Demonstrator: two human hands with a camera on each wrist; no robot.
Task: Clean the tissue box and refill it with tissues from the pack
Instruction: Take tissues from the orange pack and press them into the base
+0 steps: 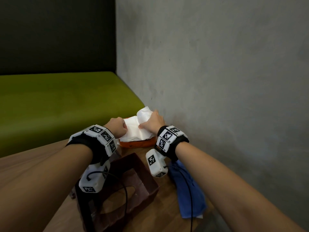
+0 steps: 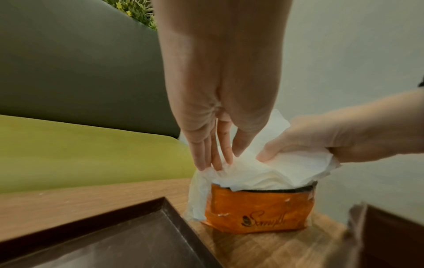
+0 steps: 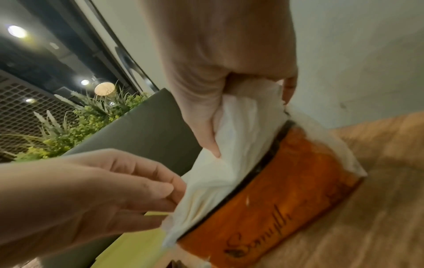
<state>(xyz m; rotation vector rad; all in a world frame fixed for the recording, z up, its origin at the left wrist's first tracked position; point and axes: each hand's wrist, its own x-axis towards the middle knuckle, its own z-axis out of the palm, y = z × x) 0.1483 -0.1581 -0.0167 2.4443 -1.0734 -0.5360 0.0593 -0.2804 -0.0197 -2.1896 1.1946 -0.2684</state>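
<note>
An orange tissue pack [image 1: 138,143] stands on the wooden table [image 1: 41,166] near the wall, open at the top, with a bulging stack of white tissues [image 1: 136,130] sticking out. My right hand [image 1: 147,123] grips the stack's right side, thumb in front and fingers behind, as the right wrist view shows [image 3: 250,123]. At the stack's left edge my left hand [image 1: 122,127] pinches the tissues between thumb and fingers [image 2: 220,157]. The brown tissue box [image 1: 133,166] lies open and empty closer to me, under my left wrist.
A blue cloth [image 1: 185,186] lies on the table to the right of the box, below my right forearm. A grey wall [image 1: 217,81] runs close along the right. Beyond the table's far edge is a green bench seat [image 1: 58,104] with a dark backrest.
</note>
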